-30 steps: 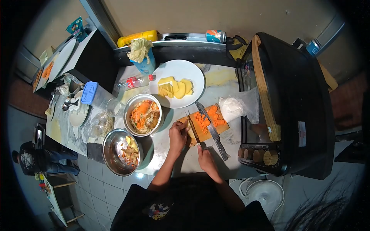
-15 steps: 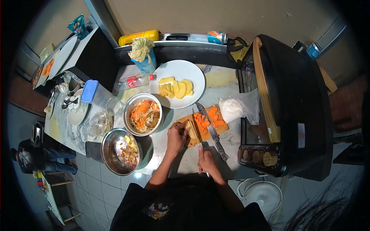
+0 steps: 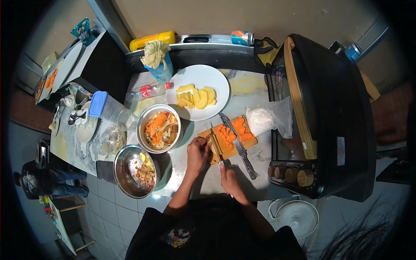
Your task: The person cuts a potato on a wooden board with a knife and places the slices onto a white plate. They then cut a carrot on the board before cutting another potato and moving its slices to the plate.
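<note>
My left hand (image 3: 198,154) has its fingers closed on a yellow potato piece (image 3: 212,148) at the left end of the wooden cutting board (image 3: 229,152). In my right hand (image 3: 230,180) is the handle of a kitchen knife (image 3: 216,143). Its blade points away from me and lies against the potato, close by my left fingertips. Chopped carrot (image 3: 226,135) covers the board's right part. Across the board rests a second knife (image 3: 238,146), its dark handle towards me. Beyond it, a white plate (image 3: 222,82) bears potato slices (image 3: 203,98).
Left of my hands stand a white pot (image 3: 142,135) of shredded vegetables and a steel bowl (image 3: 121,182) with peelings. A black oven (image 3: 333,125) bounds the right side, beside a bag of white powder (image 3: 261,121). A plastic bottle (image 3: 147,91) lies behind. A person (image 3: 47,178) stands far left.
My right hand and the knife have shifted slightly away from me, and more of the blade shows past the potato. My left hand keeps its hold. The whole view has moved slightly.
</note>
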`<state>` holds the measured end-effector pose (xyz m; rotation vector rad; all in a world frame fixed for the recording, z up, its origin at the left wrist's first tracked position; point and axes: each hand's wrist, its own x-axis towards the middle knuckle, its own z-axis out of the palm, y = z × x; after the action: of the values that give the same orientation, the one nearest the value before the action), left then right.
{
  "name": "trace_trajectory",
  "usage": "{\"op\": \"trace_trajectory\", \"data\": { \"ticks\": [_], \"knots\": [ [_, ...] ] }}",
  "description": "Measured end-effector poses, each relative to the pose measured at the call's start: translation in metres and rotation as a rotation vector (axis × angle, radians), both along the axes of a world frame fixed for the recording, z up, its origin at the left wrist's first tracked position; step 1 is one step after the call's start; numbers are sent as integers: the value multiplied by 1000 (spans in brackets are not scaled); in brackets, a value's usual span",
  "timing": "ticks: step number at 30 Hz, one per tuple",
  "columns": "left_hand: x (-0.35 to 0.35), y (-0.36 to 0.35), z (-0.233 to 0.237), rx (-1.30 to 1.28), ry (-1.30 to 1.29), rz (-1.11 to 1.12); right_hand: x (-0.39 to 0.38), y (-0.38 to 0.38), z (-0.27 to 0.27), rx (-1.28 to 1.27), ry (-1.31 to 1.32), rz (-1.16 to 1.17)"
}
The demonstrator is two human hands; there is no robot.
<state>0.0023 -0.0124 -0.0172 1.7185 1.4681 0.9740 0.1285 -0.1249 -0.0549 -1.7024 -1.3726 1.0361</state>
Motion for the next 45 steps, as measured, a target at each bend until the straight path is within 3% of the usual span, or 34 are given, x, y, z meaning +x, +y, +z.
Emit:
{"op": "trace_trajectory", "data": {
  "ticks": [13,24,45],
  "knots": [
    [3,-1,3,-21,-14,26,-2,1,7,-47,-76,-31],
    [3,2,-2,-62,2,32,1,10,13,-248,-95,37],
    [6,1,-4,-21,66,66,-10,30,15,-213,-130,-40]
  ]
}}
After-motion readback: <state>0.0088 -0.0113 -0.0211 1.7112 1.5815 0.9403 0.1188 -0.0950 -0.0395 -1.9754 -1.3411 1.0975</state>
